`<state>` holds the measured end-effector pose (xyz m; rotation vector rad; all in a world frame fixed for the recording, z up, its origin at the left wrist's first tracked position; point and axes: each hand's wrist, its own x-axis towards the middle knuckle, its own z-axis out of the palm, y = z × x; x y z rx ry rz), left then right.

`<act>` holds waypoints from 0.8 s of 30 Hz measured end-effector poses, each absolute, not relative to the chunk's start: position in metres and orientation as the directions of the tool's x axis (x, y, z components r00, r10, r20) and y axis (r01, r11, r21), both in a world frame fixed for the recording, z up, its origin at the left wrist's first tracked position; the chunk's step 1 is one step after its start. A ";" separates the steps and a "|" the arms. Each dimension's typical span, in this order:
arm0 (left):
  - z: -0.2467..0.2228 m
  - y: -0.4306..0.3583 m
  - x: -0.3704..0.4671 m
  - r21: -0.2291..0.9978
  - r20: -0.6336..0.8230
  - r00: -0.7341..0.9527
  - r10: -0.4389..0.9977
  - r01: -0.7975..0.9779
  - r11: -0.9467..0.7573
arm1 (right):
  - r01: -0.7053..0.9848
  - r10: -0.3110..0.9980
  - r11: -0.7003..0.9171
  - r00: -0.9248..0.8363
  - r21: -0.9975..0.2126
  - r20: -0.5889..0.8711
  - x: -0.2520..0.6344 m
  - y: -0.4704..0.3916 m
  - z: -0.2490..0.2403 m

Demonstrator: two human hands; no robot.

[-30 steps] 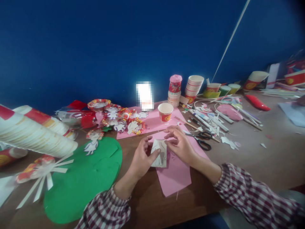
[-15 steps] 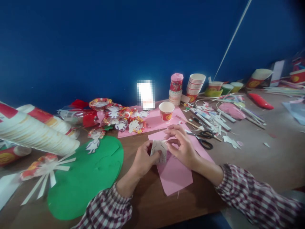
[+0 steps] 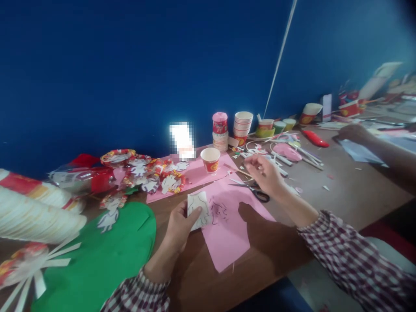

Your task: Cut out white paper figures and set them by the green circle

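Note:
My left hand (image 3: 180, 225) is closed on a small folded white paper (image 3: 197, 208) with dark drawn lines, thumb pressed on its face. Under and beside it lies a pink paper sheet (image 3: 227, 247) with dark pen scribbles. My right hand (image 3: 264, 175) hovers over the right side of the table, fingers loosely bent and somewhat apart, with nothing visible in them. Black-handled scissors (image 3: 261, 196) lie just below it on the pink sheet's edge. A red and white paper cup (image 3: 210, 160) stands behind the sheet.
Green paper (image 3: 97, 260), paper-cup stacks (image 3: 42, 212) and cut-out figures (image 3: 169, 182) spread over the left. Stacked cups (image 3: 243, 125), markers, scraps and a red object (image 3: 315, 138) lie to the right. Another person's hand (image 3: 354, 133) rests at far right.
My right hand has left the white paper and moved to the right. My left hand still holds the paper. The view has turned right, and another person's arm has come into sight.

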<state>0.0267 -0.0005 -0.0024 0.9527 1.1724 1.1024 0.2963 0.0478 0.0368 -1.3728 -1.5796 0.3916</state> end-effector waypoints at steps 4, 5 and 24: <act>-0.004 0.001 0.025 0.967 -0.215 0.049 0.975 -0.130 0.220 | 0.873 0.932 0.322 -0.224 -0.367 0.284 0.309 0.033 0.040; -0.004 0.001 0.025 0.966 -0.216 0.056 0.975 -0.131 0.221 | 0.905 0.933 0.327 -0.262 -0.272 0.248 0.311 0.029 0.041; -0.002 0.001 0.023 0.931 -0.235 0.045 0.971 -0.275 0.238 | 0.970 0.959 0.240 -0.230 -0.043 0.168 0.335 -0.012 0.014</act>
